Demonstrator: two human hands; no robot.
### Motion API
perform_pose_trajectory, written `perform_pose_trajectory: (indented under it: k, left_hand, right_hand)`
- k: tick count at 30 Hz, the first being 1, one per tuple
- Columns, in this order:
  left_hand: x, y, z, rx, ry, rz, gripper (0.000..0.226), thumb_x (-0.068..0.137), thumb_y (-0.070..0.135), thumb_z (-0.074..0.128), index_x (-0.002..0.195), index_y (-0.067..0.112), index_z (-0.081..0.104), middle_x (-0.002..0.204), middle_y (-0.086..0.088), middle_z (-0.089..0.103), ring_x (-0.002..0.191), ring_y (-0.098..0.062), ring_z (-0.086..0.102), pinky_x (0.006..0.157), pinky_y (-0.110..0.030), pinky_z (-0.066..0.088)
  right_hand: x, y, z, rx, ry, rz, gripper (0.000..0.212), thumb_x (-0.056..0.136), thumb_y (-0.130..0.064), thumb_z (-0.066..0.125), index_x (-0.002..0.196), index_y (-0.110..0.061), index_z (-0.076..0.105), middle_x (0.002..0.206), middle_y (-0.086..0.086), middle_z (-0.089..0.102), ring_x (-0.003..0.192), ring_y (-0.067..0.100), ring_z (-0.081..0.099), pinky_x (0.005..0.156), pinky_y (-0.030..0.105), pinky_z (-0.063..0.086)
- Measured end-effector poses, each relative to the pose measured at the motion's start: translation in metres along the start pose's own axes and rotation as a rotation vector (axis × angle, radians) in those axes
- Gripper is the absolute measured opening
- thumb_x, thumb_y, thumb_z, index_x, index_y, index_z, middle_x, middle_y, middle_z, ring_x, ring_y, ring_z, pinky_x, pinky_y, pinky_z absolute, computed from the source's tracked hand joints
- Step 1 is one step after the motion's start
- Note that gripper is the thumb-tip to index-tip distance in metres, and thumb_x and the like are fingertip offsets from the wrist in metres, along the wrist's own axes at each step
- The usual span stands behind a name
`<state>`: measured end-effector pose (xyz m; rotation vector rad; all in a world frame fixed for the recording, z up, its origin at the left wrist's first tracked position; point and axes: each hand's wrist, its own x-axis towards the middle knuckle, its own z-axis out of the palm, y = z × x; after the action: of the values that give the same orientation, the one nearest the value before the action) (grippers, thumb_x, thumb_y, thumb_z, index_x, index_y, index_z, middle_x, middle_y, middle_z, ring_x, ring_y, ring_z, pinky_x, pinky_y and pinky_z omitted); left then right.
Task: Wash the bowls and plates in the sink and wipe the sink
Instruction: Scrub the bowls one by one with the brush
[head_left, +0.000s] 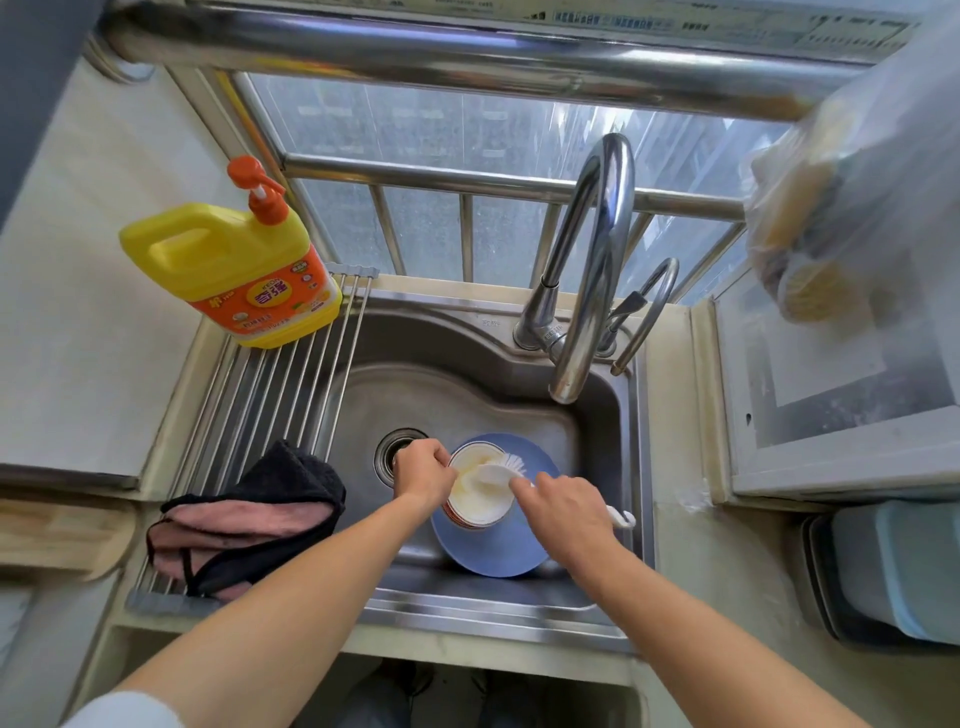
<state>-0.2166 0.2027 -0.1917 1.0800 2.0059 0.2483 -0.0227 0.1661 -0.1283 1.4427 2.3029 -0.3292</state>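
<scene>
A white bowl (480, 501) with a red-striped rim sits on a blue plate (493, 553) in the steel sink (447, 384). My left hand (422, 473) grips the bowl's left rim. My right hand (563, 512) holds the handle of a white dish brush (501, 467), whose bristles lie inside the bowl at its far edge. The handle's end sticks out past my right hand toward the sink's right wall.
A tall faucet (592, 270) arches over the sink's right side, and the drain (397, 452) lies left of the bowl. A yellow detergent bottle (234, 260) and a dark-and-pink cloth (249, 519) rest on the roll-up rack (280, 384) at the left.
</scene>
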Motion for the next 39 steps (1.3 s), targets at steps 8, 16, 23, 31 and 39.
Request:
perform_pose_trajectory:
  k: [8, 16, 23, 31, 39]
  left_hand:
    - [-0.003, 0.0, 0.002, -0.036, 0.002, -0.052, 0.019, 0.071, 0.004, 0.069, 0.063, 0.02, 0.065, 0.074, 0.002, 0.07, 0.081, -0.021, 0.066, 0.068, -0.024, 0.046]
    - [0.001, -0.007, 0.004, -0.064, -0.044, -0.142, 0.017, 0.066, 0.0, 0.066, 0.06, 0.016, 0.067, 0.075, 0.001, 0.069, 0.076, -0.024, 0.071, 0.073, -0.036, 0.063]
    - [-0.002, 0.002, 0.003, -0.107, -0.01, -0.17, 0.016, 0.067, 0.0, 0.07, 0.06, 0.015, 0.069, 0.074, 0.0, 0.071, 0.076, -0.025, 0.071, 0.073, -0.036, 0.062]
    - [0.004, -0.002, -0.001, -0.139, -0.042, -0.2, 0.016, 0.068, 0.0, 0.075, 0.061, 0.014, 0.071, 0.077, -0.005, 0.072, 0.074, -0.026, 0.072, 0.069, -0.04, 0.064]
    - [0.001, 0.005, 0.001, 0.019, -0.027, -0.064, 0.021, 0.072, 0.001, 0.073, 0.064, 0.02, 0.066, 0.076, -0.001, 0.071, 0.081, -0.022, 0.068, 0.068, -0.025, 0.05]
  right_hand:
    - [-0.001, -0.01, 0.002, 1.334, -0.371, 0.556, 0.021, 0.093, -0.015, 0.049, 0.102, -0.016, 0.069, 0.066, 0.004, 0.049, 0.041, 0.014, 0.032, 0.043, 0.019, 0.024]
    - [-0.006, -0.029, 0.01, 0.311, -0.045, 0.206, 0.037, 0.094, -0.005, 0.046, 0.126, -0.023, 0.047, 0.1, 0.008, 0.065, 0.084, 0.037, 0.06, 0.062, 0.039, 0.038]
    - [-0.015, -0.028, 0.0, 0.411, -0.181, 0.214, 0.015, 0.092, -0.011, 0.047, 0.105, -0.017, 0.052, 0.087, 0.006, 0.049, 0.082, 0.036, 0.054, 0.065, 0.038, 0.043]
    - [-0.002, -0.007, 0.011, 1.361, -0.383, 0.594, 0.021, 0.092, -0.019, 0.05, 0.1, -0.022, 0.069, 0.06, 0.0, 0.049, 0.043, 0.015, 0.03, 0.044, 0.021, 0.023]
    - [-0.003, 0.002, 0.009, 0.155, -0.112, 0.049, 0.028, 0.095, -0.012, 0.048, 0.12, -0.023, 0.051, 0.098, 0.008, 0.065, 0.08, 0.037, 0.059, 0.06, 0.038, 0.037]
